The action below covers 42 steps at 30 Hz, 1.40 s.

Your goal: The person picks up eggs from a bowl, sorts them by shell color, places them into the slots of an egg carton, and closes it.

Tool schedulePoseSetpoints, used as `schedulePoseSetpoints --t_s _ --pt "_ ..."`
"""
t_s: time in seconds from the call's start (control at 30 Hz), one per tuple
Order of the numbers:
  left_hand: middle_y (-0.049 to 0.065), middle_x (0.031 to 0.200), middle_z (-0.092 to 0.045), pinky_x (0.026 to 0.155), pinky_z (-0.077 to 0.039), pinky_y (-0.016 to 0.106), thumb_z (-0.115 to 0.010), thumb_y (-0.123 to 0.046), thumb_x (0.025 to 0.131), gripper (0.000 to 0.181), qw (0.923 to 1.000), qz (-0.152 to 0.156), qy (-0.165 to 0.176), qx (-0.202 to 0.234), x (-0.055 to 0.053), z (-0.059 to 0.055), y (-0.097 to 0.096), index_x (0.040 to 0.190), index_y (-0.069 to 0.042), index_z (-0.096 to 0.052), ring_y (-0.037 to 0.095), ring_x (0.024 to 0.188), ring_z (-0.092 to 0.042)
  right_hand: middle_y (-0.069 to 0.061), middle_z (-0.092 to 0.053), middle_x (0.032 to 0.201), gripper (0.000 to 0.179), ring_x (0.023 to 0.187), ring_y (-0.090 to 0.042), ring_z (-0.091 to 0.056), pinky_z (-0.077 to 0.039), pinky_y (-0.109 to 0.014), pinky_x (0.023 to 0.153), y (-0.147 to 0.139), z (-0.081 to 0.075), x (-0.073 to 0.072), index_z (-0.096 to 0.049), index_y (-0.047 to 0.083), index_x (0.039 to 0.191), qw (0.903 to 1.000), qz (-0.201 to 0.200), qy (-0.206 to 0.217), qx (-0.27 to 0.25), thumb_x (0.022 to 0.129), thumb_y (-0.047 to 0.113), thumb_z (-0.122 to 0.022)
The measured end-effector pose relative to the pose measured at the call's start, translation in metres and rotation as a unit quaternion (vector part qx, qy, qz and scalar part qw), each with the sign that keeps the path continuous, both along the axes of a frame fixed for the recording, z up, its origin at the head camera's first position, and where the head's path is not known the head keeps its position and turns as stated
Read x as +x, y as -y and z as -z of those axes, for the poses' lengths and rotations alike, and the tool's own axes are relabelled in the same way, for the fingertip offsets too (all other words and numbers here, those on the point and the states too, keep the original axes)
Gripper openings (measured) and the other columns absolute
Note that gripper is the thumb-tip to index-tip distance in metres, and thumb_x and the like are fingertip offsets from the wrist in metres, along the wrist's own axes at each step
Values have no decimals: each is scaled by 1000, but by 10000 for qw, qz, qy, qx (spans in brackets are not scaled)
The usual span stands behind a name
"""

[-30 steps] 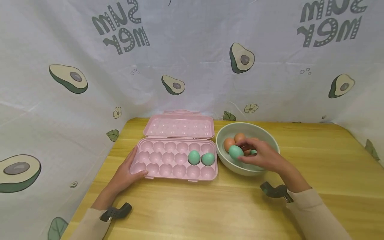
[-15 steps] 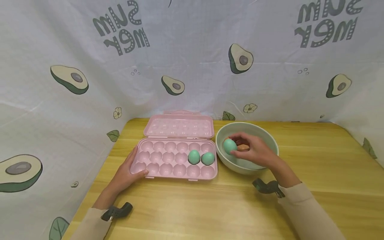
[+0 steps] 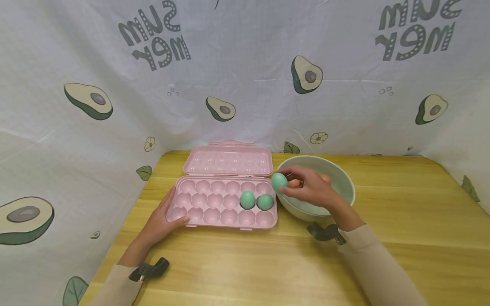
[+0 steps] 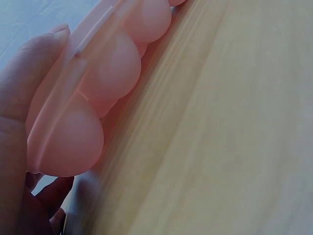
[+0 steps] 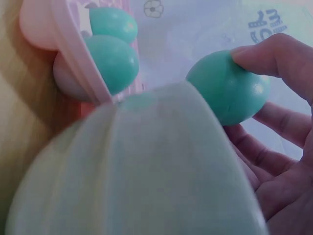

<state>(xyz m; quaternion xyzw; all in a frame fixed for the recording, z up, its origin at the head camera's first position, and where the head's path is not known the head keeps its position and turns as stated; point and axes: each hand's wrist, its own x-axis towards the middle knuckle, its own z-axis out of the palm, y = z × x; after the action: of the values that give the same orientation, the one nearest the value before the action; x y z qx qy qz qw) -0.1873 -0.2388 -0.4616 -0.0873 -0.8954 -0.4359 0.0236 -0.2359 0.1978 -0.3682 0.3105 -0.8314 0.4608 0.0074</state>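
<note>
In the head view, a green egg [image 3: 279, 182] is pinched between the thumb and fingers of my right hand [image 3: 311, 190], over the left rim of the pale green bowl [image 3: 342, 178]. Brown eggs [image 3: 294, 183] show in the bowl, partly behind the hand. My left hand [image 3: 162, 219] grips the left end of the pink egg box [image 3: 222, 222], its thumb [image 4: 34, 63] along the front rim and fingers lower down. Two green eggs [image 3: 247, 200] sit side by side in the middle row, towards the right end. The right wrist view shows the held egg [image 5: 227, 88] close above the bowl's rim.
The egg box's lid [image 3: 228, 160] lies folded back behind its base. Both box and bowl stand on a wooden table [image 3: 229, 263]. A white cloth [image 3: 252, 85] printed with avocados hangs behind the table and along its sides.
My right hand has carried the green egg leftward from inside the bowl to its left rim. The left hand and the egg box have stayed in place.
</note>
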Motion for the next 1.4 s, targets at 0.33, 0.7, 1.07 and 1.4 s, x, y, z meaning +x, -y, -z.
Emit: schedulePoseSetpoints --t_s 0.33,0.7,1.07,1.4 --pt "14 160 -16 110 -19 63 -79 -37 77 106 10000 30 -75 -8 1 1 2 157 -18 -11 41 143 -19 -17 -64 106 38 100 -33 -60 -56 -42 80 24 -19 5 -60 -4 117 9994 -73 174 -283 80 -3 -73" --pt "15 159 -16 110 -19 64 -79 -36 77 106 10000 31 -76 -12 1 -1 3 157 -19 -11 42 142 -19 -9 -59 108 36 103 -27 -59 -57 -32 79 42 1 -14 -57 6 112 9964 -270 575 -563 81 7 -75" --pt "13 160 -15 111 -19 63 -79 -37 77 106 9999 65 -90 32 0 1 3 157 -20 -11 41 143 -18 -7 -59 107 37 99 -24 -63 -53 -39 87 68 3 -15 -54 9 111 9972 -352 456 -470 80 11 -74" --pt "15 160 -15 111 -19 62 -79 -37 77 106 9999 73 -131 42 -1 -2 1 156 -16 -11 41 143 -18 -7 -63 104 36 98 -24 -65 -54 -39 87 86 12 -15 -58 9 110 9982 -93 495 -341 79 11 -76"
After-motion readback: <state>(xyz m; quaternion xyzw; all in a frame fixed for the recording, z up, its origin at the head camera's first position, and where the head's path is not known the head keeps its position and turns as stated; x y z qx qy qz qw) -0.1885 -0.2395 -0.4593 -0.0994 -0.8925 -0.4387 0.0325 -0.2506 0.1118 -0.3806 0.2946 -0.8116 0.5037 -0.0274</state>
